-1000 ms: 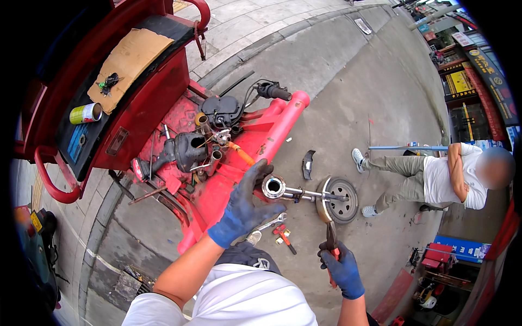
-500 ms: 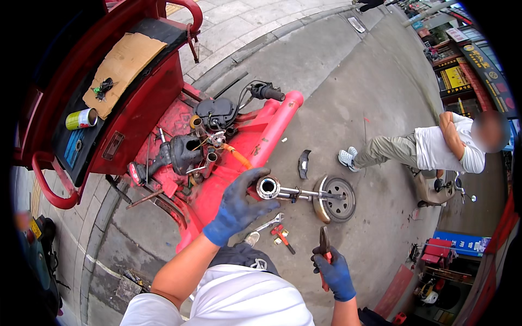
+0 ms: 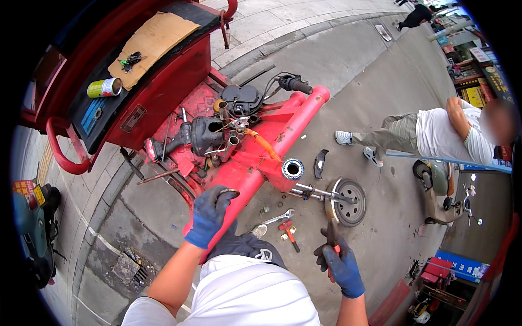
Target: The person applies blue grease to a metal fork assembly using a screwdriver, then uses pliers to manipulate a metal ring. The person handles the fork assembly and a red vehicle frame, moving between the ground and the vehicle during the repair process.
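My left hand (image 3: pixel 206 216), in a blue and grey work glove, pinches a small, dark-edged round metal piece (image 3: pixel 230 192) between thumb and fingertips. It is left of the open steering-head tube (image 3: pixel 292 169) on the red tricycle frame (image 3: pixel 296 122), apart from it. Bluish grease shows around the tube's round mouth. My right hand (image 3: pixel 343 267), gloved the same way, is closed around red-handled pliers (image 3: pixel 333 236), their jaws pointing up, away from me. Beyond the pliers lies the front wheel (image 3: pixel 348 202) with its fork (image 3: pixel 310 193) on the ground.
An adjustable wrench (image 3: pixel 280 217) and a red hammer (image 3: pixel 291 235) lie near my feet. A cordless impact wrench (image 3: pixel 171 142) rests on the frame's floor. Cardboard (image 3: pixel 155 46) and a can (image 3: pixel 104 87) are on the seat. A person (image 3: pixel 446 130) stands at right, arms folded.
My left hand has drawn back left from the tube's mouth, with the round metal piece now at its fingertips. The pliers stay in my right hand. The view has shifted.
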Demonstrator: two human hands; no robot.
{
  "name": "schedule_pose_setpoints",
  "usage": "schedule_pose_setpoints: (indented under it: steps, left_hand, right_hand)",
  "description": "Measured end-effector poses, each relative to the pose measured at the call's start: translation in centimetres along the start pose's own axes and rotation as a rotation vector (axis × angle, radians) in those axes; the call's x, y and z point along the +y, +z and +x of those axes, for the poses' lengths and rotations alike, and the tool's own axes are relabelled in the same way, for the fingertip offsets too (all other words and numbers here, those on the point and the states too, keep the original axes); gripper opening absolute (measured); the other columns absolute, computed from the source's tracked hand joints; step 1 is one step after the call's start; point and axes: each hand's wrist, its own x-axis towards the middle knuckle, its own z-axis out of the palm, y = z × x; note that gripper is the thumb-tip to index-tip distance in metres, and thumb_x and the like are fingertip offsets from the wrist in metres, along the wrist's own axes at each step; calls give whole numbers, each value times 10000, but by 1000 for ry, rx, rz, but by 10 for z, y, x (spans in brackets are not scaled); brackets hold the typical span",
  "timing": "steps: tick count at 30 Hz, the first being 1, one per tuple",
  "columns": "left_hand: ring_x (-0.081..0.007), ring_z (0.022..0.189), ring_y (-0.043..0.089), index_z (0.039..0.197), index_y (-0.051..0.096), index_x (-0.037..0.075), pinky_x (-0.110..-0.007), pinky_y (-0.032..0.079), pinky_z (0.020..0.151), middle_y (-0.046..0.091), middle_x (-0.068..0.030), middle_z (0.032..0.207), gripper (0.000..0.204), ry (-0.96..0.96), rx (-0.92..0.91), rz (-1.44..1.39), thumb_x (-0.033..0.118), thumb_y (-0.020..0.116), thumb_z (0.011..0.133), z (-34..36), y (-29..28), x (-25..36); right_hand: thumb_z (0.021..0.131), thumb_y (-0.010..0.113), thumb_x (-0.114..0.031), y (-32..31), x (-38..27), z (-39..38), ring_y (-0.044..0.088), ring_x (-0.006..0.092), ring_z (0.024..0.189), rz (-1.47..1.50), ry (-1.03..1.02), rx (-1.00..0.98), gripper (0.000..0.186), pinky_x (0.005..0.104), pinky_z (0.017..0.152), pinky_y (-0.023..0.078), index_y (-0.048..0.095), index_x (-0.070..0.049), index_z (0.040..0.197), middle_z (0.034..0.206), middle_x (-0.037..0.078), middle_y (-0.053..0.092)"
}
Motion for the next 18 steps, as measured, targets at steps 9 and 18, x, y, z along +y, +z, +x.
schedule_pose_setpoints:
  steps: [9, 18]
  left_hand:
    - [-336, 752, 641, 892, 652, 106, -453, 500, 651, 658, -127, 804, 127, 161, 161, 324, 226, 684, 863, -14, 50, -48]
    - [-312, 759, 632, 892, 657, 133, -449, 502, 658, 638, -98, 781, 126, 135, 152, 365, 219, 710, 815, -19, 46, -47]
  right_hand:
    - [846, 709, -135, 112, -20, 69, 606, 378, 1032, -742, -798, -76, 672, 419, 857, 512, 418, -64, 1448, 1174, 236, 580]
    - [813, 733, -113, 139, 13, 107, 597, 365, 926, -972, -919, 51, 721, 424, 759, 525, 419, -104, 1462, 1077, 209, 564]
